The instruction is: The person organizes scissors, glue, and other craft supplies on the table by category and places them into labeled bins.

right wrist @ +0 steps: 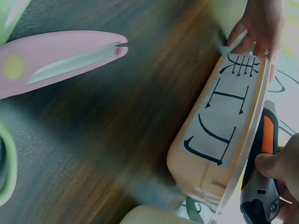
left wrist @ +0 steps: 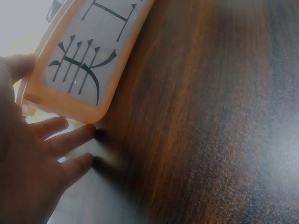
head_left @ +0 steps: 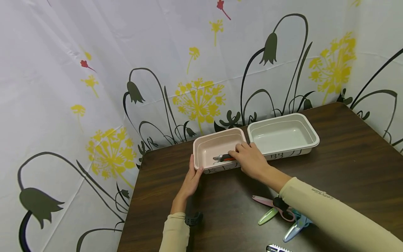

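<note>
My right hand (head_left: 253, 161) holds a utility knife (head_left: 227, 158) with a black, grey and orange handle, over the front rim of the pink box (head_left: 219, 132). In the right wrist view the knife (right wrist: 264, 140) lies along the rim, with my thumb pressed on its side. My left hand (head_left: 190, 181) touches the box's left end, its thumb at the front corner and its fingers spread along the end wall. Black characters on a pale label (left wrist: 79, 70) mark the box front. The knife's silver nose points left, toward the left hand.
A white box (head_left: 283, 120) stands right of the pink one, near the patterned curtain (head_left: 195, 70). Pink (head_left: 264, 200), green (head_left: 267, 217) and blue scissors (head_left: 294, 231) lie by the right forearm. A toothed object (head_left: 276, 249) is cut off at the bottom edge.
</note>
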`<state>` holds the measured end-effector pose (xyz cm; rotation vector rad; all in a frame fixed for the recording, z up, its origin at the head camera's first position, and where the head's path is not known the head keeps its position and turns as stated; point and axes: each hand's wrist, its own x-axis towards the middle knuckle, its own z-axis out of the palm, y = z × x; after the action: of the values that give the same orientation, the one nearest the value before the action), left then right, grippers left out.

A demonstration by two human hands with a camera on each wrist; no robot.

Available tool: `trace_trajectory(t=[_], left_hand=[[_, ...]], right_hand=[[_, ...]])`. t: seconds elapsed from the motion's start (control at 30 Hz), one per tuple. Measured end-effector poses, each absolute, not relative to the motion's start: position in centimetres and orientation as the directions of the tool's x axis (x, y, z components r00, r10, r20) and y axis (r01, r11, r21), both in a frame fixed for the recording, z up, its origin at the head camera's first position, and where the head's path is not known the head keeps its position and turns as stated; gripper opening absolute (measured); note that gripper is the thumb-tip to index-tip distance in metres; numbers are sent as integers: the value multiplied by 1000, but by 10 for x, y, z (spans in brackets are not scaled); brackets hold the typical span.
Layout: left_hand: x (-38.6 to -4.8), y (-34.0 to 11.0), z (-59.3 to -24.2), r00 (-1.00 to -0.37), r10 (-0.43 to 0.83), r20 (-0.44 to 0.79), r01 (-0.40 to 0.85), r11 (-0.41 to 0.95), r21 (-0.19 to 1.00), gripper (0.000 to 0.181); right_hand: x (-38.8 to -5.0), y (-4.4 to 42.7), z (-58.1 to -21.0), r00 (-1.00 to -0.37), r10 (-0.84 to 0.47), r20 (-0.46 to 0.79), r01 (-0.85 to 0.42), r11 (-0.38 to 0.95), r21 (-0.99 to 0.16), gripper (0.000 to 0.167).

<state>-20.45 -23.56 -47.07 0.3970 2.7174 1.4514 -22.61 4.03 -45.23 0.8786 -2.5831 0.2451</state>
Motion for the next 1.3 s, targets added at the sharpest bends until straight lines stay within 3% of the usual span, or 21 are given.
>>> trace_trajectory(t=[0.3, 0.53, 0.8, 1.3], left_hand=[[-203, -237, -472, -968, 234, 91, 204, 521, 829, 69], [-203, -235, -472, -969, 228, 98, 206, 521, 828, 69], [-202, -235, -472, -970, 223, 95, 202, 527, 826, 69], [-202, -235, -469, -966, 241, 90, 207, 522, 827, 68]], right_hand=[[-234, 32, -453, -749, -550, 370, -602, 797, -34, 44], [-240, 26, -455, -793, -535, 292, -596, 782, -185, 50], [-246, 23, -457, -806, -536, 252, -592, 752, -292, 43], [-251, 23, -464, -792, -566, 228, -610, 724, -321, 42]])
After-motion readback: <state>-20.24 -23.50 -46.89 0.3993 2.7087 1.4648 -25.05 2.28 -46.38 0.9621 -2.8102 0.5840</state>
